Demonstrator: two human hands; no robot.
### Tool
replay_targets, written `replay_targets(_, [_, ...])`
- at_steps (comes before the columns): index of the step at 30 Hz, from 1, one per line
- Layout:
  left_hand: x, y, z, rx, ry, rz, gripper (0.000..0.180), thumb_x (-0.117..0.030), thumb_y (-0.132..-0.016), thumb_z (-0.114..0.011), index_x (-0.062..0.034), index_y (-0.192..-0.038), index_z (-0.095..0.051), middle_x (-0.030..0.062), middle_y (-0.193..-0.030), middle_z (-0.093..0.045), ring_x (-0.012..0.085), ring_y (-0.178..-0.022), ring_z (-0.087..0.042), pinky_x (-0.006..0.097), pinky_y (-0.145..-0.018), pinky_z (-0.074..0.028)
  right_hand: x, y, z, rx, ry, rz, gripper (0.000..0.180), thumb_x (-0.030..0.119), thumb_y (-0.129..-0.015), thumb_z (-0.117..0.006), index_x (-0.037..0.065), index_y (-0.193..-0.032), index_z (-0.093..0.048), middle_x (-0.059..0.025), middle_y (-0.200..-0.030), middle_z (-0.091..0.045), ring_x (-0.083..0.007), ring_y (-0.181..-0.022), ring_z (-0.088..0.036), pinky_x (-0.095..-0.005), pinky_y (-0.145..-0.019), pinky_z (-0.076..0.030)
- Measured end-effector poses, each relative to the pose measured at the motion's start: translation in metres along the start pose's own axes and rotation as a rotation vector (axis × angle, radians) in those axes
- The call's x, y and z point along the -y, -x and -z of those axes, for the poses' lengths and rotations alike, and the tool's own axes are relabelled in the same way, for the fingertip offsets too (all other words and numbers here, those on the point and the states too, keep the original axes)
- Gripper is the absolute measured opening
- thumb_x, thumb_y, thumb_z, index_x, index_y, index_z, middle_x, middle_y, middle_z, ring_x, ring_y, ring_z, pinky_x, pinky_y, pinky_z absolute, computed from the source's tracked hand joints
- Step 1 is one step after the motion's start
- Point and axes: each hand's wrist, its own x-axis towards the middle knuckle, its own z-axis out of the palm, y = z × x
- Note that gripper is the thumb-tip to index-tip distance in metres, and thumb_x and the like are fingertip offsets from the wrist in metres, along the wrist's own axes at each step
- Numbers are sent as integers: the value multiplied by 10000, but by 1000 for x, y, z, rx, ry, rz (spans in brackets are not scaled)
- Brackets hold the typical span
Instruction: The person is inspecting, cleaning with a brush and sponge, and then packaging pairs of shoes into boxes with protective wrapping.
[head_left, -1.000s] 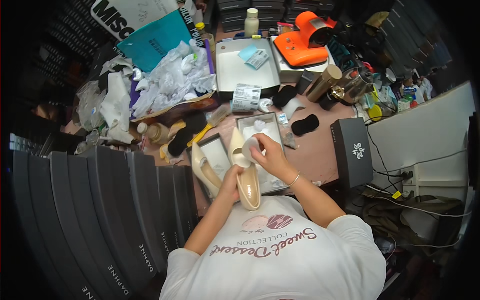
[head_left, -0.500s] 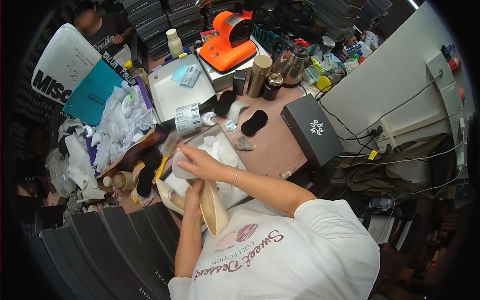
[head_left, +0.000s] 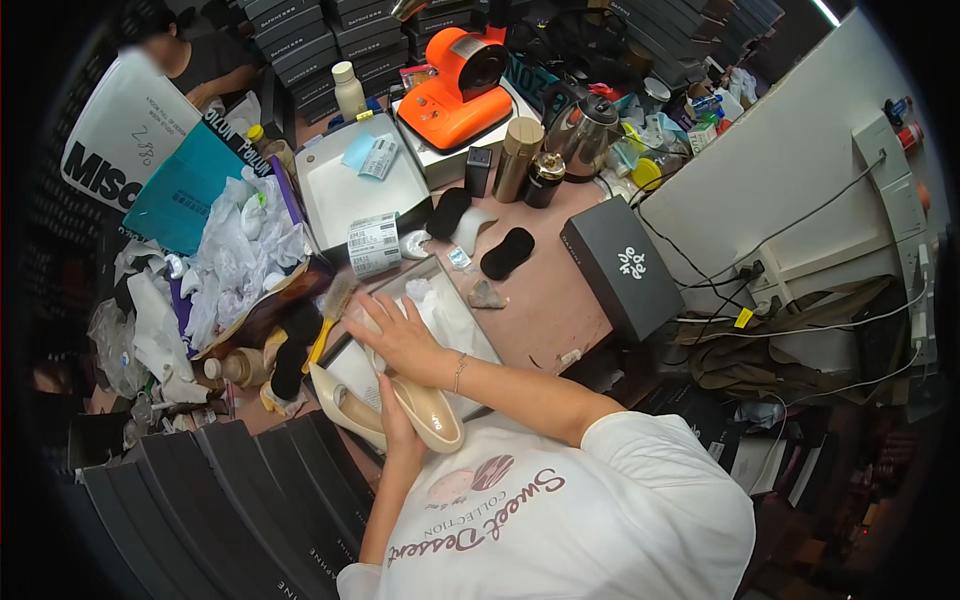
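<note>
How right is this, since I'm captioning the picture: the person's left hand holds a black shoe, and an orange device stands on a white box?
One thing is wrong: the shoe in the left hand is cream, not black, as the head view shows. The orange device does stand on a white box.

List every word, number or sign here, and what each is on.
I won't copy wording, only locate it:
White shirt: large curved lettering.
Grey box: white lettering.
White bag: bold lettering, handwritten digits.
Teal bag: lettering.
Held shoe: small insole print.
Stacked boxes: small lettering.
Label strip: unreadably small.
</note>
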Motion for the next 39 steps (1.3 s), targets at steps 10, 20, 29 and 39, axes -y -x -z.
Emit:
replay_targets(10, [10,2,7,-154,191,53,504,-480,-954,-407,-53,-1199,-515,102,-1005,-613,190,-881,-622,328,-764,-523,-32,-6,-51,379,-383,40,821,176,-707,-701,90,-1427,-316,-273,-1445,-275,-406,-1367,-243,-539,-1072,-259])
replay_targets(20, [1,-7,22,-234,178,-35,554,-548,-923,-417,-72,-1156,-576,76,-941,-642,182,-791,-637,302,-684,-533,-125,-7,-98,112,-68,-361,323,144,-735,-720,6,-996,-589,-174,-918,-582,-374,-863,-612,-457,-708,-501])
replay_targets(29, [20,-4,20,-17,236,-99,472,-487,-955,-450,-179,-1282,-307,61,-1143,-484,170,-995,-565,346,-771,-534,-10,15,15,220,-367,118,350,88,-720,-695,44,-1048,-581,-121,-978,-546,-299,-909,-557,-377,-744,-490])
replay_targets(39, [25,20,6,27,60,-112,522,-223,-914,-510,-159,-1369,-263,84,-1181,-475,175,-1028,-558,331,-805,-527,-10,29,-3,51,-253,17,398,211,-707,-747,25,-1011,-570,-116,-945,-562,-346,-969,-536,-426,-866,-430])
